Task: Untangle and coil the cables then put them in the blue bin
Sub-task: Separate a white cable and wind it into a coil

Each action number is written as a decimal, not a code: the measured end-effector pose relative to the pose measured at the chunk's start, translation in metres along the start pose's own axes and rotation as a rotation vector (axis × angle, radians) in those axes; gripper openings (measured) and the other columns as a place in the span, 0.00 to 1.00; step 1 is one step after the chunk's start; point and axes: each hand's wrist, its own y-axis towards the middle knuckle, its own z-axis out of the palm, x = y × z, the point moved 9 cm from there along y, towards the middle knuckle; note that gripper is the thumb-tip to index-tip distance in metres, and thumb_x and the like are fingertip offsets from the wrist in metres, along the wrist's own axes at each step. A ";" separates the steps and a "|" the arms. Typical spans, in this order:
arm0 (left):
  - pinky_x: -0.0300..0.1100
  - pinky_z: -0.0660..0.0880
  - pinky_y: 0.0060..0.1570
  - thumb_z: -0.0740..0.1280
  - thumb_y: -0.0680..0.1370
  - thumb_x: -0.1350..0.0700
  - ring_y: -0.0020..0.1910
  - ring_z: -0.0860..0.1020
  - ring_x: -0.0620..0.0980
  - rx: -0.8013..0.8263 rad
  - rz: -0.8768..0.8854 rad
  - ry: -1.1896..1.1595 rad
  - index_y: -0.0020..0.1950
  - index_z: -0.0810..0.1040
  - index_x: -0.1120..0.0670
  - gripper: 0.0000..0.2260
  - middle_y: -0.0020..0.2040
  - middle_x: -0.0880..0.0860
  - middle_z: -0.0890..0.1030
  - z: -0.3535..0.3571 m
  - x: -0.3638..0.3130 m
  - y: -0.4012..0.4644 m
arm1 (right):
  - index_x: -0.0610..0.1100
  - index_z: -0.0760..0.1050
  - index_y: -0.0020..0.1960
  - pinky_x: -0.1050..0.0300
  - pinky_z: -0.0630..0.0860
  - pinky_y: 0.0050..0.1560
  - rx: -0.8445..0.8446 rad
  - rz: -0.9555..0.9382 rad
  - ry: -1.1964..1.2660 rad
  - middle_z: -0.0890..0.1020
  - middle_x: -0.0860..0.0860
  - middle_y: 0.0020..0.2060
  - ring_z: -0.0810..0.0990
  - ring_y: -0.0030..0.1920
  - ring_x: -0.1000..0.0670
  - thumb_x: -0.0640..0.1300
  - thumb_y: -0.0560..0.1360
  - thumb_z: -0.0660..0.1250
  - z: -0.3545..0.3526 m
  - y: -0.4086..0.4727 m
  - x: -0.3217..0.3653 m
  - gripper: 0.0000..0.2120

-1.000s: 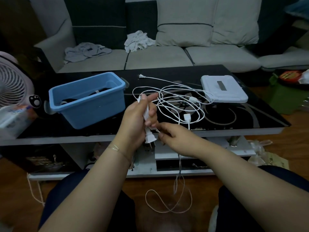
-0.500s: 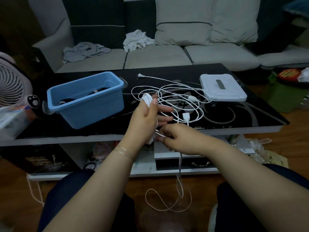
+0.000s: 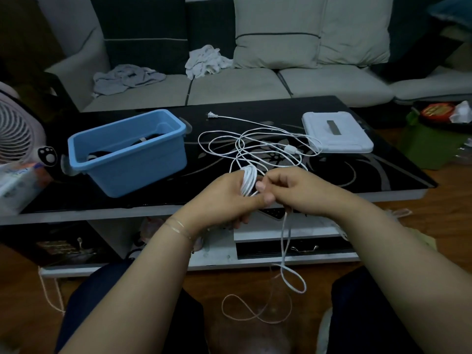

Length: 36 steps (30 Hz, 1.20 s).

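Observation:
My left hand (image 3: 224, 200) holds a small coil of white cable (image 3: 249, 180) wound round its fingers, just above the table's near edge. My right hand (image 3: 293, 191) touches it from the right and pinches the free strand, which hangs down to loops on the floor (image 3: 291, 279). More tangled white cable (image 3: 258, 146) lies on the black table behind my hands, with a plug end (image 3: 211, 114) at the back. The blue bin (image 3: 127, 152) stands on the table to the left and holds dark cables.
A white flat box (image 3: 337, 132) lies at the table's right. A fan (image 3: 15, 134) and a packet (image 3: 18, 182) are at the left. A sofa with cloths stands behind the black table (image 3: 383, 180). My knees flank the floor loops.
My left hand has turned and wound more cable round its fingers; the white plug it held is now hidden. My right hand has risen to meet it, drawing the hanging strand up.

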 end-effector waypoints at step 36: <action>0.33 0.66 0.24 0.51 0.82 0.52 0.20 0.65 0.41 -0.180 0.174 -1.155 0.64 0.70 0.63 0.18 0.58 0.54 0.83 -0.023 -0.007 0.007 | 0.45 0.72 0.35 0.53 0.75 0.33 -0.137 0.200 0.228 0.75 0.52 0.22 0.74 0.25 0.51 0.51 0.82 0.53 0.044 0.020 -0.030 0.21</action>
